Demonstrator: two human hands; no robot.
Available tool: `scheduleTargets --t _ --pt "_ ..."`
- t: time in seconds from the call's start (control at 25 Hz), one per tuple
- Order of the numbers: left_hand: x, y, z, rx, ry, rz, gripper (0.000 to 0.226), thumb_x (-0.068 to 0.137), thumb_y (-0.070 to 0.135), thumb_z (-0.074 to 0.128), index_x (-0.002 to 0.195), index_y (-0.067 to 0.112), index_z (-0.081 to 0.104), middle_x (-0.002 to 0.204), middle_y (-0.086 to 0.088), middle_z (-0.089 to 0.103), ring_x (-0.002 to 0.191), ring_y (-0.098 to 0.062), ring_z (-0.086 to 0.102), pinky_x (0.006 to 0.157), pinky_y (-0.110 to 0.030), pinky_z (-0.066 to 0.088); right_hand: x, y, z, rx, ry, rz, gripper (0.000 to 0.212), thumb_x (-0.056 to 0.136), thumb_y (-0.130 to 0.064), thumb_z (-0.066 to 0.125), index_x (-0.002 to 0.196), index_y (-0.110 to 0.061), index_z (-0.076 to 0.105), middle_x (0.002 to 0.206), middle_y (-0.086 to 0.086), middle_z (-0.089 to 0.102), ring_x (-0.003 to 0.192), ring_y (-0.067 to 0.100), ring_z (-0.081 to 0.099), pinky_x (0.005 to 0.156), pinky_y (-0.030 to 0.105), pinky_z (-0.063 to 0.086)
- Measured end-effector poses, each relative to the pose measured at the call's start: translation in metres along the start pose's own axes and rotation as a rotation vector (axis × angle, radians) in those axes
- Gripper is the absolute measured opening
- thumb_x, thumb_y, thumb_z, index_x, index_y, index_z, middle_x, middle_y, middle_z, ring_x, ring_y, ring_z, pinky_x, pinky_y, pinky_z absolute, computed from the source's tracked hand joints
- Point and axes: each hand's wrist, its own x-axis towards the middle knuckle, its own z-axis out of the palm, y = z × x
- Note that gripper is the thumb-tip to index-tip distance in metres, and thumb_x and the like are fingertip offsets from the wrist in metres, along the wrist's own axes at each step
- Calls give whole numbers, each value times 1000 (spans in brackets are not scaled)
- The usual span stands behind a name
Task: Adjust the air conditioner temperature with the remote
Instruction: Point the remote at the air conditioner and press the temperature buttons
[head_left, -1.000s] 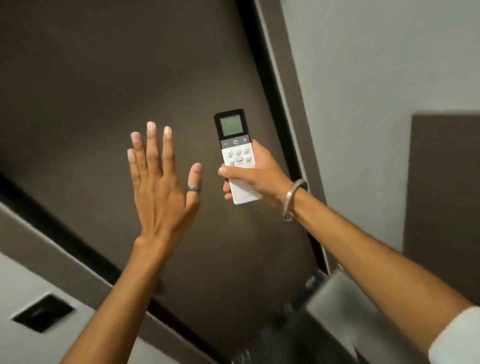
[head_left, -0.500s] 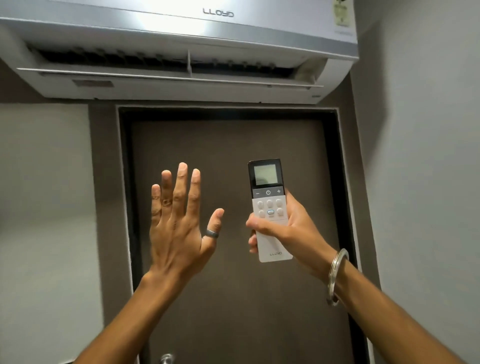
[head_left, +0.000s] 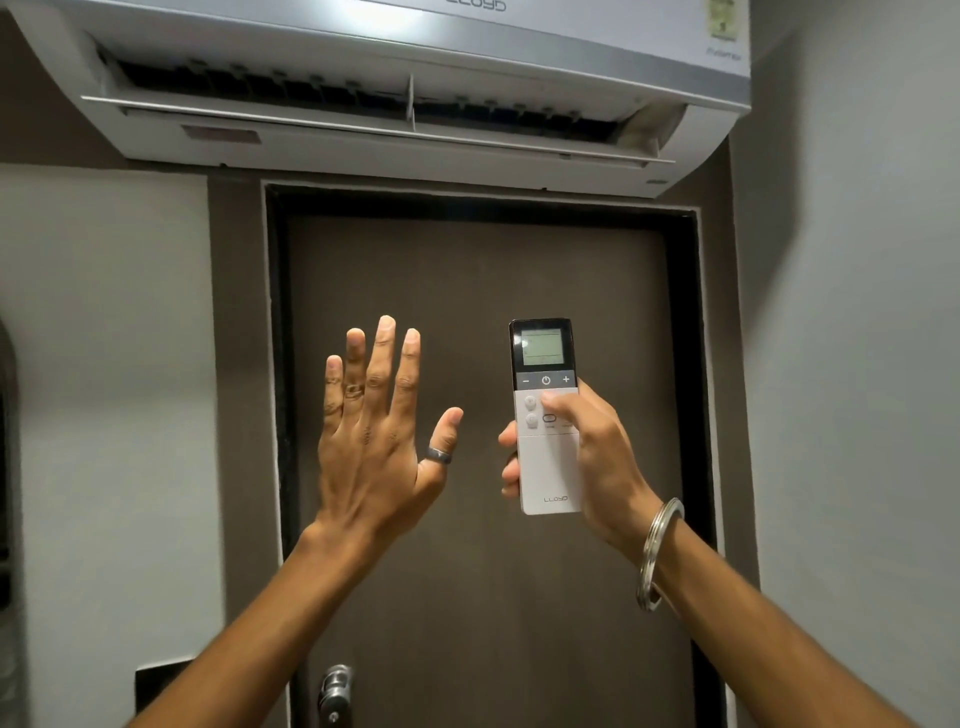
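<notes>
**Upright remote aimed below the air conditioner**

Right hand (head_left: 592, 457) wraps the white remote (head_left: 548, 415) upright before the brown door (head_left: 483, 597), thumb on its buttons; left hand (head_left: 376, 441) is raised beside it, fingers spread, holding nothing. Air conditioner (head_left: 405, 78) hangs overhead.

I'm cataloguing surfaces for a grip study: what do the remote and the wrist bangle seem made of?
Remote: apparently matte white plastic with a glossy black top around the screen, which reflects light. Bangle: likely polished metal, silver-coloured with bright highlights; the exact metal can't be told.
</notes>
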Motion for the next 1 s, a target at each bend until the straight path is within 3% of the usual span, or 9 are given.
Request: scheduleTargets --t 0.4,1.0 --pt "-1 0 -1 9 17 22 80 102 57 37 166 13 19 175 -12 9 163 -31 0 133 -52 4 0 2 1 -14 31 -36 38 94 -37 50 124 -14 57 82 11 78 57 29 72 56 41 65" --pt "1 12 0 -9 0 24 81 102 58 37 166 14 18 175 -13 9 163 -31 0 133 -48 0 -8 -1 -6 32 29 -52 31 94 -30 50 119 -13 58 78 13 77 53 32 69 53 42 63"
